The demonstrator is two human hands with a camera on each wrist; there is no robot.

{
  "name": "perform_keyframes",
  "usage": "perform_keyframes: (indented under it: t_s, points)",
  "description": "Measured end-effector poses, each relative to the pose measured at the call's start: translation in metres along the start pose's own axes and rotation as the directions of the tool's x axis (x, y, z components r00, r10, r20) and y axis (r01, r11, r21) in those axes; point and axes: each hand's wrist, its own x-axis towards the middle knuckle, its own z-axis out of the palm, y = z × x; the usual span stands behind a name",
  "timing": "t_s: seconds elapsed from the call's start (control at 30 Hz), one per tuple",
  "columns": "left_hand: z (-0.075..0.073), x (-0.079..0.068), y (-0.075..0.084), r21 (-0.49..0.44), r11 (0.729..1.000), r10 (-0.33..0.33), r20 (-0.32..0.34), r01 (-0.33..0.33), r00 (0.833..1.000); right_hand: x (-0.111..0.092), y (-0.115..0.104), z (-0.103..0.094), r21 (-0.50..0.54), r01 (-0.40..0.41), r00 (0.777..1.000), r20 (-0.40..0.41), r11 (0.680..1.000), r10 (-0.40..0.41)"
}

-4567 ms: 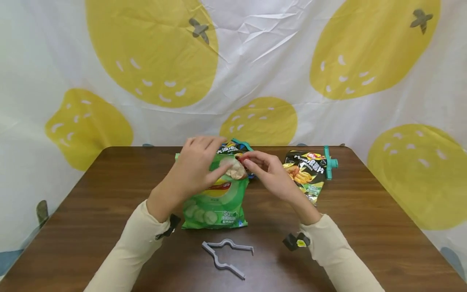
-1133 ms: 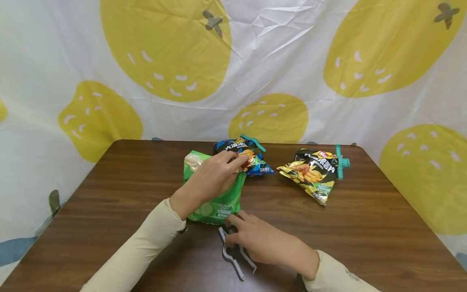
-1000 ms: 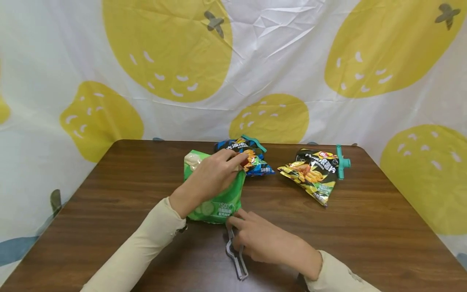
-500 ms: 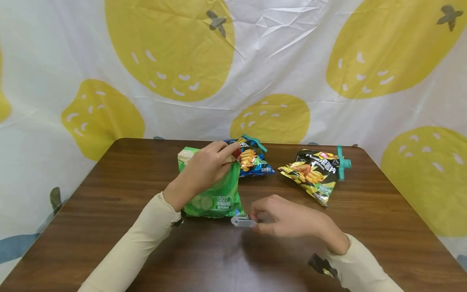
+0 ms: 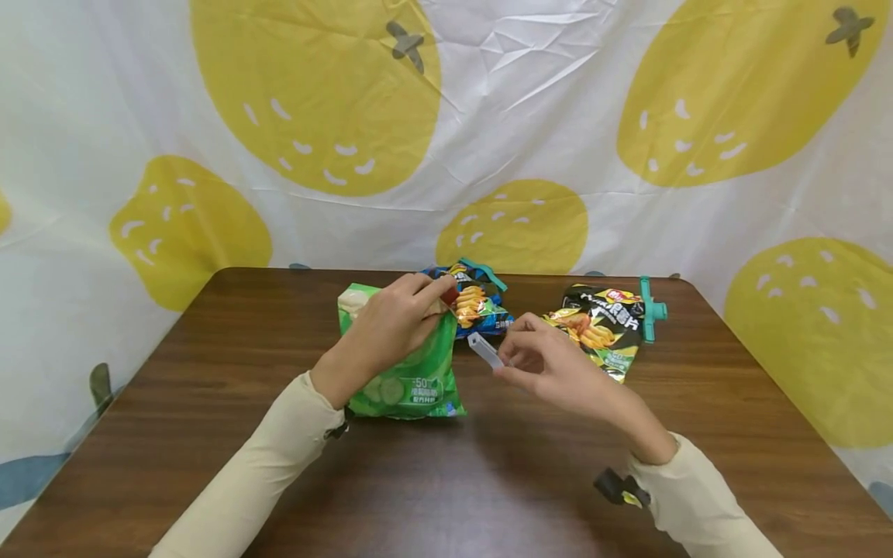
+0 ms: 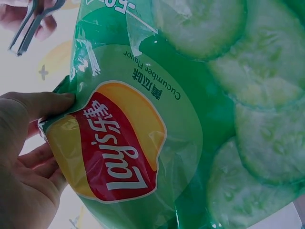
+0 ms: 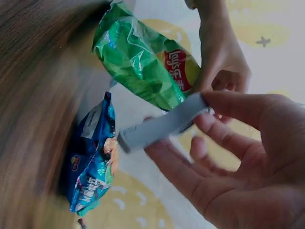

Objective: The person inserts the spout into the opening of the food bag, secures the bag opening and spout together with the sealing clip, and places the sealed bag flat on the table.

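Observation:
My left hand [image 5: 391, 318] grips the folded top of the green Lay's cucumber chip bag [image 5: 412, 384], which stands upright on the table. In the left wrist view, my left thumb and fingers [image 6: 24, 138] pinch the bag's edge beside the logo. My right hand [image 5: 558, 360] holds a grey bag clip [image 5: 484, 350] in the air just right of the bag's upper part, apart from it. The right wrist view shows the clip [image 7: 162, 124] between thumb and fingers, slightly blurred. The left hand covers much of the bag's top in the head view.
Behind the green bag lies a blue chip bag [image 5: 474, 302] with a teal clip [image 5: 484, 271] along its top. A black and yellow chip bag [image 5: 607, 325] with another teal clip [image 5: 650, 310] lies to the right. A lemon-patterned cloth [image 5: 349, 232] hangs behind the table [image 5: 230, 372].
Earlier both hands were at the bag's top and the clip lay spread on the table. The right hand has picked up the clip, its arms brought together, and raised it toward the bag's top.

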Motion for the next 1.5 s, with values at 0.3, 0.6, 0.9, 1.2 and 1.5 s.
perform_keyframes:
  t_s: [0.3,0.6,0.9,1.2,1.5]
  points:
    - [0.003,0.001,0.005,-0.017,1.000,0.015,-0.007,-0.015,1.000,-0.001,0.013,-0.001,0.032,-0.058,0.997,0.044,0.998,0.057]
    - [0.008,0.005,0.032,-0.064,0.995,0.081,-0.027,-0.083,0.996,0.001,0.006,0.007,-0.071,0.107,0.992,-0.063,0.992,-0.111]
    - [0.010,0.004,0.049,-0.095,0.989,0.111,-0.011,-0.112,0.994,0.002,0.000,0.018,0.133,0.036,0.983,-0.184,0.990,-0.011]
    - [0.017,0.003,0.056,-0.048,0.988,0.145,0.022,-0.144,0.989,0.003,0.000,0.026,0.207,0.064,0.961,-0.275,0.976,-0.005]
    - [0.027,-0.002,0.063,-0.015,0.994,0.112,0.023,-0.112,0.993,0.005,0.005,0.029,0.182,0.083,0.958,-0.285,0.980,-0.028]
